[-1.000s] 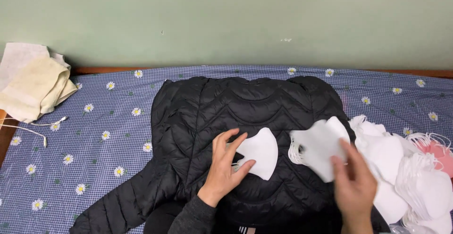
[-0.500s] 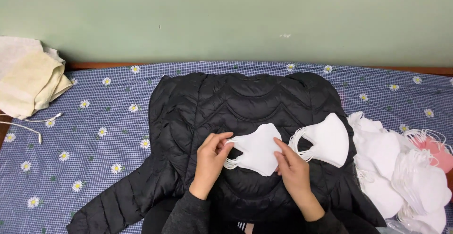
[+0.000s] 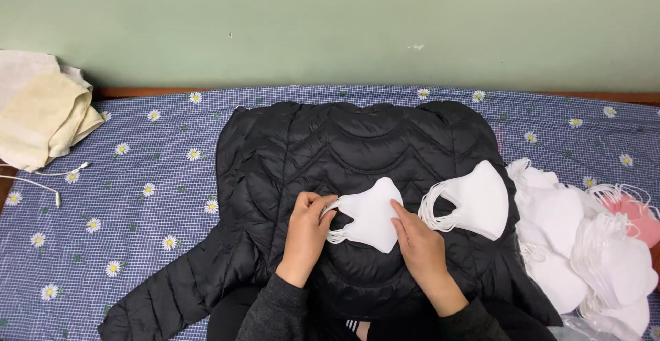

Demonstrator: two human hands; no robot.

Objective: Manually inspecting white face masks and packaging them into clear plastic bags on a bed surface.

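A white folded mask (image 3: pixel 371 214) is pressed flat on a black quilted jacket (image 3: pixel 357 148). Its ear-loop end is pinched by the left hand (image 3: pixel 307 227); its right edge is pinned under open fingers of the right hand (image 3: pixel 416 241). Flattening appears under way; careful alignment seems required. A second mask (image 3: pixel 474 200) lies just beside, a pile (image 3: pixel 584 245) further right.

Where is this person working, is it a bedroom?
Probably a bedroom at home: a daisy-print sheet covers what looks like a bed against a green wall, with a black quilted jacket spread on it and folded cloth nearby.
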